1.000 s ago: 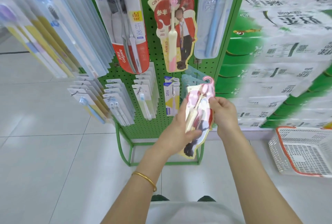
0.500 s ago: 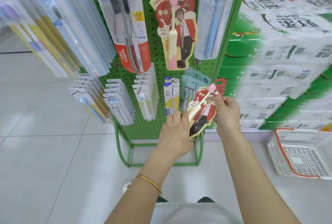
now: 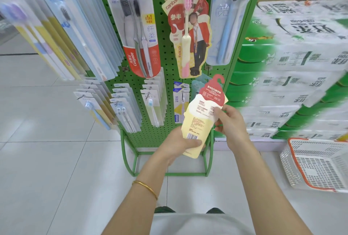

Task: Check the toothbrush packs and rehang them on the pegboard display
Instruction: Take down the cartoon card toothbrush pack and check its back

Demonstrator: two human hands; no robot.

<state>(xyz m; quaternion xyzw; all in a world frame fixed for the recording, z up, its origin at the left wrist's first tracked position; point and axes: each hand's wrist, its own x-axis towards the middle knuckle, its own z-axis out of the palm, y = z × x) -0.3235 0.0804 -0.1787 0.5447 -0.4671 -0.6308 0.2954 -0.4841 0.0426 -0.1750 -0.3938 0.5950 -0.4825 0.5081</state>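
Gripping the toothbrush pack point(image 3: 199, 119) back-side up, left hand point(image 3: 178, 145) and right hand point(image 3: 230, 123) both closed on it.

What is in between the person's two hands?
In the head view, the toothbrush pack lies between them, its printed back and barcode facing the camera. The left hand pinches its bottom end and the right hand holds its right edge.

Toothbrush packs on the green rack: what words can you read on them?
"Colgate" on the red-bottomed pack.
"canban" on the hanging red and cream pack.
The held pack, gripped by the left hand and right hand, shows its back: small print and a barcode, too small to read.
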